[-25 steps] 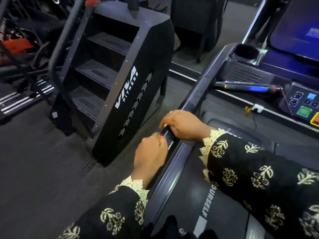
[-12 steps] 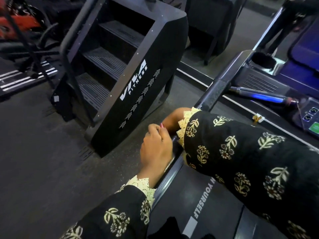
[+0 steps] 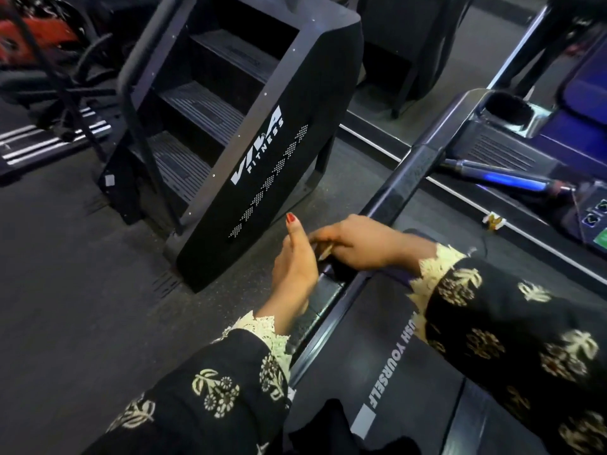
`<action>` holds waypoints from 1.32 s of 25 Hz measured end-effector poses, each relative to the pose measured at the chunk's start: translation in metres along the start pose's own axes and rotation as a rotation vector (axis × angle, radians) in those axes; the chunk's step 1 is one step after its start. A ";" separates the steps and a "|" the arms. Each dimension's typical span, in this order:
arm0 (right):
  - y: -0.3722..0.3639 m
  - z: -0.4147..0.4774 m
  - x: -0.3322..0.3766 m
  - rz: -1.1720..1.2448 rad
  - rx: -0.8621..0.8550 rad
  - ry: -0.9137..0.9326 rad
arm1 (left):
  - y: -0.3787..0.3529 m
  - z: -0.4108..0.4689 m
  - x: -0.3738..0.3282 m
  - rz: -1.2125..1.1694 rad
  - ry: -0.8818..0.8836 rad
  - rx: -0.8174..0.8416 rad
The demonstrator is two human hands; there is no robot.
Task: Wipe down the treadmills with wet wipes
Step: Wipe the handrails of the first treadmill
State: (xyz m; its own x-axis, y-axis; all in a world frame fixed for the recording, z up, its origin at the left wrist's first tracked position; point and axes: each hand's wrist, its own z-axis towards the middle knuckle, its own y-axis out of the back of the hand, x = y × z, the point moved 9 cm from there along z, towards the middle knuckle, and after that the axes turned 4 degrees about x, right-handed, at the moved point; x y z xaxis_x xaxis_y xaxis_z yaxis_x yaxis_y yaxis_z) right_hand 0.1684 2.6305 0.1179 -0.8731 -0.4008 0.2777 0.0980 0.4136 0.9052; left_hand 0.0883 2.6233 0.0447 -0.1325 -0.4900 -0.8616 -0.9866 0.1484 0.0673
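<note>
Fingers [image 3: 323,237] of right hand [image 3: 358,246]: bent down over the top of the rail [image 3: 331,295], clamped on it, tips aimed at the other hand. Pale sliver [image 3: 325,254]: pokes out beneath those fingers, too small to tell what it is. Left hand [image 3: 295,261]: touching the rail's outer edge just beside the right hand, thumb [image 3: 290,224] straight up, red nail; its fingers lie behind the palm, so whether they grip cannot be told. Sleeves [image 3: 512,326]: black, pale floral print, lace cuffs. Treadmill [image 3: 409,178]: right half of the view; the rail's long axis runs from lower left up to upper right, pointing at the console [image 3: 588,218]. Belt [image 3: 371,326]: beside the rail, lettered "PUSH YOURSELF" along the same axis. Stair climber [image 3: 262,152]: black, marked "VIVA FITNESS", on the dark floor [image 3: 82,307] left of the rail.
</note>
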 end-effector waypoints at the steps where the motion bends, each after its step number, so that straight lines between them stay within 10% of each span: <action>1: -0.002 -0.014 0.000 0.123 -0.076 0.055 | -0.001 0.003 0.005 -0.068 0.030 0.016; 7: 0.002 -0.054 -0.068 0.245 -0.587 -0.280 | -0.015 0.006 0.005 -0.139 0.104 0.158; 13: -0.051 -0.084 0.010 0.177 -0.616 0.152 | -0.017 0.005 -0.003 -0.139 0.112 0.187; 17: -0.022 -0.082 -0.068 0.357 -0.885 -0.213 | -0.024 0.004 -0.004 -0.032 0.073 0.152; 24: -0.021 -0.074 -0.065 0.189 -0.779 -0.007 | -0.053 -0.022 -0.041 0.780 -0.354 0.139; 29: 0.009 -0.053 -0.152 0.336 -0.840 -0.447 | -0.074 -0.018 -0.042 1.086 -0.507 0.082; 33: -0.005 -0.071 -0.131 0.228 -0.885 -0.210 | -0.084 -0.018 -0.047 1.218 -0.552 0.059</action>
State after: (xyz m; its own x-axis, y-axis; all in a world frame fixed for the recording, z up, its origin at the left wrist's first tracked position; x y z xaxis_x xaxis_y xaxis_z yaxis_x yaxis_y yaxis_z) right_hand 0.3163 2.6234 0.0997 -0.8481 -0.1951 0.4926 0.5295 -0.3430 0.7758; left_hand 0.1756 2.6187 0.0882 -0.8496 0.3871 -0.3582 -0.2605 0.2825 0.9232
